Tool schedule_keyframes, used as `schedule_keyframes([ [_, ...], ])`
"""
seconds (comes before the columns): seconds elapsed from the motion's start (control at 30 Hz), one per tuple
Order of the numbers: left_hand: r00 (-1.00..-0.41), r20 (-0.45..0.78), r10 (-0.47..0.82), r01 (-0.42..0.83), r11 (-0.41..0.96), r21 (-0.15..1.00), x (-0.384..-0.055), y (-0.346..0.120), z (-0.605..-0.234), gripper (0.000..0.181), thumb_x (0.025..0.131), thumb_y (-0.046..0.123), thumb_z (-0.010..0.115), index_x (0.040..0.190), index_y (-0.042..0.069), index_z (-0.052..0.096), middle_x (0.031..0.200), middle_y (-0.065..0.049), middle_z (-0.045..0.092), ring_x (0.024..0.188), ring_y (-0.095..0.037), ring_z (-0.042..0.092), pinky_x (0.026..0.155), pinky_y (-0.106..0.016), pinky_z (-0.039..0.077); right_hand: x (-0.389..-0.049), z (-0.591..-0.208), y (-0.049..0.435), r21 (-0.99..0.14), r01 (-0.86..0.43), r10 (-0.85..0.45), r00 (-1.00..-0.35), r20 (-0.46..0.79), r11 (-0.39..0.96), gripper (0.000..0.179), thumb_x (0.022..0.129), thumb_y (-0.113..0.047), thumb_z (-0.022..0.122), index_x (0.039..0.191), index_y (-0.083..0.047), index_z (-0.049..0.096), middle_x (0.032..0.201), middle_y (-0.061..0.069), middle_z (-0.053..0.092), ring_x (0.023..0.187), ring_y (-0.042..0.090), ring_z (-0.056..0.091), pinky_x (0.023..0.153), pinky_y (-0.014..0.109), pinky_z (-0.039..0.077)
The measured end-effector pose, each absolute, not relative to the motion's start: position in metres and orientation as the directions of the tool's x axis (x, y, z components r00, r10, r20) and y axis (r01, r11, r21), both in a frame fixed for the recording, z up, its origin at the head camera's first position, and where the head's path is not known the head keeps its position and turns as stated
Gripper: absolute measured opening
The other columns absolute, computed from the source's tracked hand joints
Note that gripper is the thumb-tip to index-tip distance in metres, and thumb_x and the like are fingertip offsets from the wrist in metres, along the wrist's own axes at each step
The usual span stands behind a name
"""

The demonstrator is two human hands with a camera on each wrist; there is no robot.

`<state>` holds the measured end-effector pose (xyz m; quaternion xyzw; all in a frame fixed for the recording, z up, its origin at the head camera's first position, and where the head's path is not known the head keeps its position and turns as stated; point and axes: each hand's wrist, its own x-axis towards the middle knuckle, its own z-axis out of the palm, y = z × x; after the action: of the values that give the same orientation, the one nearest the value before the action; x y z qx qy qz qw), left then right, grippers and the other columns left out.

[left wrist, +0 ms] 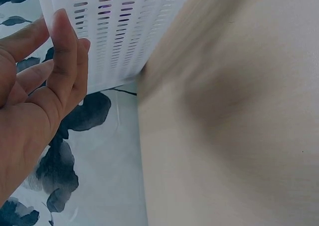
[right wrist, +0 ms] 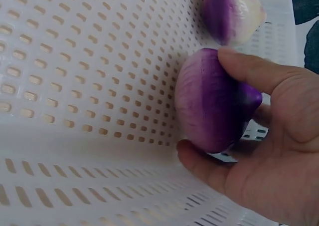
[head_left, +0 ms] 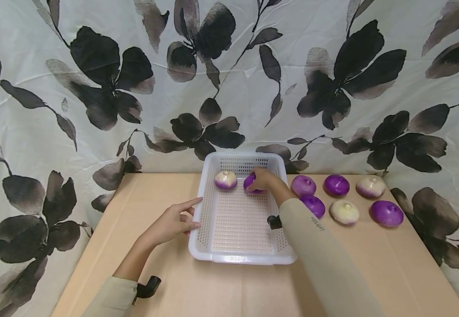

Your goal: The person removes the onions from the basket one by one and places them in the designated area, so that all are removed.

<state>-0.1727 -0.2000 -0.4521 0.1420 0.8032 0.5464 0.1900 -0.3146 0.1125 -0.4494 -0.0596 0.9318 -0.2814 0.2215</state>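
Observation:
A white perforated plastic basket [head_left: 242,229] stands on the table. Inside it, towards the back, my right hand [head_left: 264,179] grips a purple onion [right wrist: 212,101], thumb on one side and fingers on the other. The onion is close over the perforated floor, its pointed tip towards the palm. Beside it in the basket lies a white-and-purple onion [head_left: 225,180], also seen at the top of the right wrist view. My left hand [head_left: 174,223] touches the basket's left rim, index finger stretched along it and thumb lower down; fingertips lie against the outer wall in the left wrist view.
Right of the basket, several more onions lie in two rough rows, among them a purple onion [head_left: 386,214] and a whitish onion [head_left: 344,212]. The right forearm passes over the basket's right rim. Behind the wooden table [head_left: 166,281] hangs a floral cloth [head_left: 253,105].

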Motion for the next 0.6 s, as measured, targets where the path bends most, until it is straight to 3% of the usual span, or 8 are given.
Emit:
schedule_keyframes([
  [0.2, -0.884, -0.155, 0.441, 0.020, 0.367, 0.930, -0.1712, -0.2016, -0.4507, 0.077, 0.090, 0.000, 0.076, 0.157, -0.001, 0.038, 0.111, -0.024, 0.056, 0.073, -0.018, 0.066, 0.068, -0.047, 0.064, -0.3129, -0.4532, 0.1143, -0.571, -0.001, -0.260, -0.891, -0.373, 0.821, 0.072, 0.090, -0.022, 0.080, 0.151, -0.005, 0.046, 0.149, 0.024, 0.052, 0.138, 0.043, 0.052, 0.116, 0.051, 0.046],
  [0.6, -0.882, -0.152, 0.446, 0.027, 0.371, 0.928, -0.1702, -0.2036, -0.4503, 0.077, 0.090, 0.000, 0.076, 0.157, -0.001, 0.038, 0.111, -0.025, 0.057, 0.073, -0.018, 0.067, 0.067, -0.043, 0.065, -0.3094, -0.4458, 0.1144, -0.586, -0.002, -0.264, -0.894, -0.362, 0.810, 0.071, 0.093, -0.023, 0.077, 0.153, -0.005, 0.044, 0.151, 0.023, 0.050, 0.138, 0.042, 0.052, 0.116, 0.051, 0.046],
])
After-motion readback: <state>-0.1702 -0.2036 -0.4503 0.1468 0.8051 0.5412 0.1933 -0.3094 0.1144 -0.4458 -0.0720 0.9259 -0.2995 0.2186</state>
